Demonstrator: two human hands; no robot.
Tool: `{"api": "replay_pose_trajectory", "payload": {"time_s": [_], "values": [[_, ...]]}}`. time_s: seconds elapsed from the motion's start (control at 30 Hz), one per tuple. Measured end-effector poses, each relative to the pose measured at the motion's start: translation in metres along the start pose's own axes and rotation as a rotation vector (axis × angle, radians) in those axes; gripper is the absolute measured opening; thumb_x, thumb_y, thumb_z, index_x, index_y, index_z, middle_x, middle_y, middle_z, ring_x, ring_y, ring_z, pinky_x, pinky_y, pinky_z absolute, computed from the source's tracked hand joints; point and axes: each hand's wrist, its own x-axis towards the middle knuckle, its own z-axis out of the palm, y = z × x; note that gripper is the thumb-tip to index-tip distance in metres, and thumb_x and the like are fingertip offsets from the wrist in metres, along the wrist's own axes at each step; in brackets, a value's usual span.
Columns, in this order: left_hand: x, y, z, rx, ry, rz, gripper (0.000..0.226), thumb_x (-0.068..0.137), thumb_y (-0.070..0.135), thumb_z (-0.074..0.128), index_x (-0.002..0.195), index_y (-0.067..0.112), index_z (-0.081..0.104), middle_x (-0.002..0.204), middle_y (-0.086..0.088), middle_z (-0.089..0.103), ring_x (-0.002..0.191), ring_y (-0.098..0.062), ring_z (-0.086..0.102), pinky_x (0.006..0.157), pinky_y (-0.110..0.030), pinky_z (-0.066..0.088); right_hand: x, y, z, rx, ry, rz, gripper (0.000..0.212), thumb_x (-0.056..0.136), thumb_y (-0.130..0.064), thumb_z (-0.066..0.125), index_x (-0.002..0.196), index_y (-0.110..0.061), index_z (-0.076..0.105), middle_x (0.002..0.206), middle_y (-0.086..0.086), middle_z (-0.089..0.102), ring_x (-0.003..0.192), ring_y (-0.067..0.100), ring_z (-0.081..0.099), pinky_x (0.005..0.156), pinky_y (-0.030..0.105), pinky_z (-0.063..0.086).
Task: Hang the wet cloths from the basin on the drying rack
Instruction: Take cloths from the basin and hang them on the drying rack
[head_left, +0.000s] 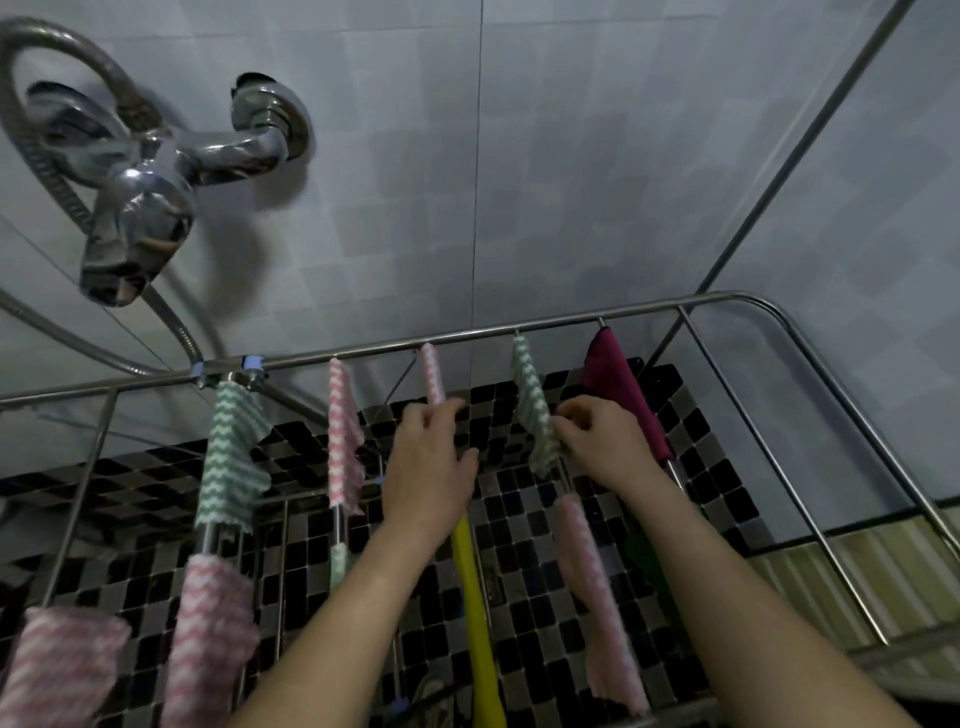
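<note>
Your forearms (727, 597) lie nearest, both reaching out level over the drying rack (571, 321). Your right hand (597, 441) curls fingers and thumb onto the near edge of the green zigzag cloth (532, 405), which is draped over the rack. Your left hand (431, 457) is fairly open, fingertips touching the pink cloth (434, 374) one bar over. Judged thin, limp, light, clingy when wet: take an edge or corner and tug flat. Basin not in view

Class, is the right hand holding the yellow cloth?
No: the right hand pinches a green-and-white cloth; the yellow cloth hangs beneath the left hand.
</note>
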Motion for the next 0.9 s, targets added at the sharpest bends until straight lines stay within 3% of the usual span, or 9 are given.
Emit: {"api": "replay_pose_trajectory", "payload": {"time_s": [0.1,0.2,0.27,0.37,0.43,0.5,0.63,0.73,0.9], "values": [[-0.037,0.030,0.013,-0.107,-0.210,0.041,0.027,0.090,0.030,0.064,0.117,0.027,0.063,0.102,0.008,0.058,0.089,-0.007,0.057,0.078,-0.019,0.046,-0.030,0.013,-0.020,-0.055,-0.104,0.017,0.015,0.092,-0.029,0.061,0.094,-0.018,0.072,0.090,-0.005,0.070,0.086,0.016,0.065,0.073,0.032,0.052],[-0.079,0.053,0.034,-0.282,-0.431,-0.003,0.024,0.091,0.042,0.058,0.115,0.037,0.060,0.082,0.014,0.060,0.073,-0.001,0.057,0.061,-0.019,0.046,-0.070,0.027,-0.029,-0.024,-0.261,0.077,0.020,0.090,-0.036,0.062,0.084,-0.019,0.070,0.080,0.000,0.070,0.075,0.018,0.065,0.067,0.035,0.054],[-0.098,0.058,0.049,-0.354,-0.500,-0.050,0.042,0.088,0.035,0.062,0.127,0.041,0.049,0.091,0.014,0.063,0.080,0.000,0.060,0.062,-0.017,0.049,-0.092,0.037,-0.027,-0.012,-0.341,0.101,0.022,0.090,-0.038,0.061,0.079,-0.020,0.067,0.076,0.001,0.068,0.067,0.018,0.063,0.060,0.034,0.051],[-0.119,0.065,0.065,-0.412,-0.507,-0.081,0.088,0.083,0.027,0.068,0.149,0.045,0.013,0.113,0.009,0.064,0.095,-0.003,0.063,0.074,-0.024,0.057,-0.114,0.053,-0.017,-0.005,-0.345,0.056,0.013,0.091,-0.028,0.059,0.078,-0.026,0.062,0.074,-0.008,0.062,0.063,0.005,0.058,0.054,0.019,0.042],[-0.128,0.068,0.073,-0.407,-0.477,-0.087,0.096,0.085,0.031,0.067,0.149,0.048,-0.002,0.112,0.004,0.066,0.093,-0.009,0.067,0.077,-0.034,0.059,-0.124,0.059,-0.008,0.034,-0.314,0.034,0.005,0.091,-0.026,0.059,0.088,-0.027,0.063,0.082,-0.009,0.065,0.068,0.002,0.061,0.055,0.017,0.044],[-0.135,0.071,0.077,-0.412,-0.460,-0.102,0.099,0.086,0.029,0.065,0.147,0.051,-0.010,0.106,0.002,0.070,0.087,-0.012,0.070,0.074,-0.036,0.060,-0.134,0.061,-0.002,0.067,-0.269,0.022,0.010,0.092,-0.027,0.059,0.101,-0.026,0.064,0.088,-0.009,0.066,0.073,0.002,0.063,0.057,0.018,0.046],[-0.142,0.075,0.081,-0.473,-0.480,-0.165,0.081,0.092,0.016,0.059,0.151,0.042,0.010,0.103,0.007,0.070,0.080,-0.006,0.068,0.073,-0.030,0.060,-0.148,0.059,0.008,0.107,-0.174,-0.005,0.019,0.094,-0.026,0.055,0.110,-0.024,0.065,0.092,-0.005,0.068,0.081,0.010,0.064,0.071,0.030,0.055],[-0.144,0.075,0.081,-0.477,-0.482,-0.166,0.077,0.087,0.011,0.059,0.149,0.038,0.022,0.115,0.000,0.069,0.092,-0.014,0.069,0.081,-0.043,0.059,-0.156,0.060,0.012,0.109,-0.164,-0.033,0.022,0.095,-0.028,0.054,0.112,-0.019,0.065,0.097,0.003,0.070,0.086,0.018,0.065,0.079,0.041,0.056],[-0.150,0.080,0.073,-0.433,-0.473,-0.159,0.076,0.086,0.010,0.061,0.149,0.032,0.026,0.116,-0.003,0.068,0.088,-0.015,0.069,0.078,-0.040,0.059,-0.171,0.058,0.011,0.097,-0.163,-0.032,0.026,0.099,-0.033,0.045,0.119,-0.021,0.057,0.100,0.005,0.068,0.087,0.019,0.064,0.080,0.042,0.055]]}}
